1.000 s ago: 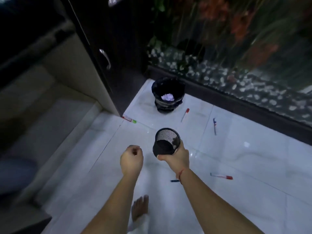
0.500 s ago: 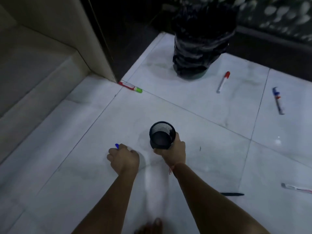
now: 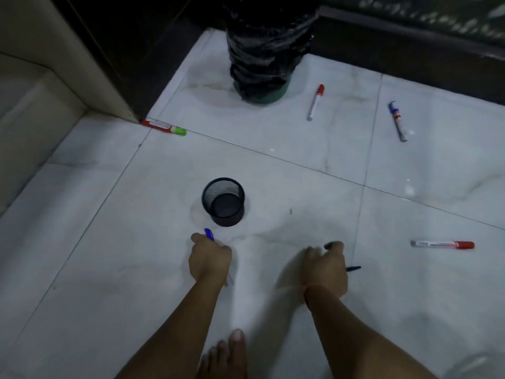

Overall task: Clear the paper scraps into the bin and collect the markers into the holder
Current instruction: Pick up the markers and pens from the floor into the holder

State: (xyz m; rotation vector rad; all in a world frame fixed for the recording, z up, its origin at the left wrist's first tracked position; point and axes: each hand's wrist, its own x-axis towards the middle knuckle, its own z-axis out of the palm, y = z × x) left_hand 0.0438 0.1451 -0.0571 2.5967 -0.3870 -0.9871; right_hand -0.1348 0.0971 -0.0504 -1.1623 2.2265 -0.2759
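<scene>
The black mesh holder stands upright on the white floor tiles, with no hand on it. Just below it my left hand is closed around a blue pen, whose tip sticks out above the fingers. My right hand hovers over a black pen lying on the floor, fingers curled; whether they touch it is unclear. The bin, lined with a black bag, stands at the top. Loose markers lie around: a red-capped one, a blue one, a red and green one and another red-capped one.
A dark cabinet and a beige step close off the left side. A dark ledge runs along the back right. My bare foot shows at the bottom edge.
My right hand has let go of the holder, which now stands on the floor, and has moved right and down to the black pen. The left hand still holds the blue pen.
</scene>
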